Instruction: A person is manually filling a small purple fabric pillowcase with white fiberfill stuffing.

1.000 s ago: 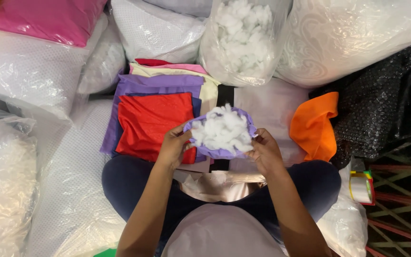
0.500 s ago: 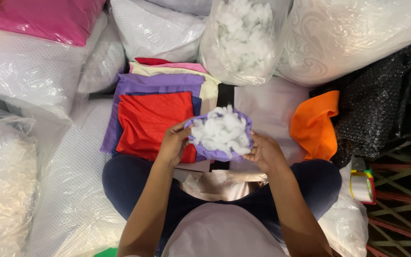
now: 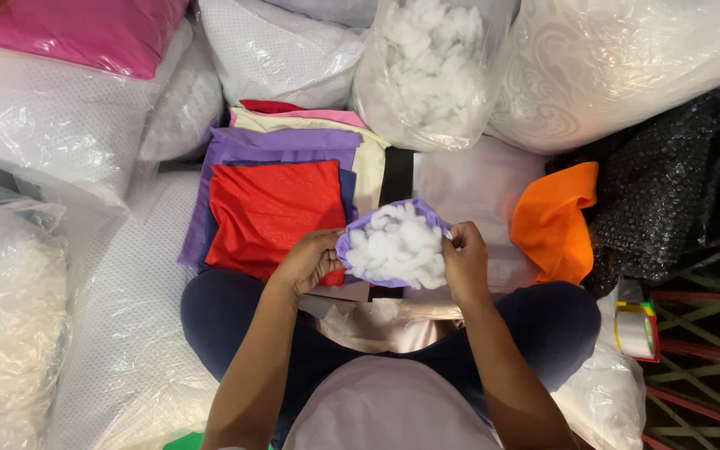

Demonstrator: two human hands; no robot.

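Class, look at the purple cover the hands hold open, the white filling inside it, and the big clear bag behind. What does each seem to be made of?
Purple cover: likely thin woven fabric, matte; its edge folds softly. White filling: fluffy fibre, probably polyester or cotton wadding, in loose tufts. Clear bag: thin plastic film, glossy, crinkled, showing more filling. Left hand and right hand grip the cover's rim.

Matt purple cloth cover (image 3: 352, 242), fluffy white fibre stuffing (image 3: 397, 246)

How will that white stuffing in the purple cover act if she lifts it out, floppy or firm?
The white stuffing looks like loose fluffy clumps, so it would probably sag and pull apart rather than lift whole. It is likely very light for its bulk. The purple cover drapes limply between the left hand and right hand, so it probably gives little support.
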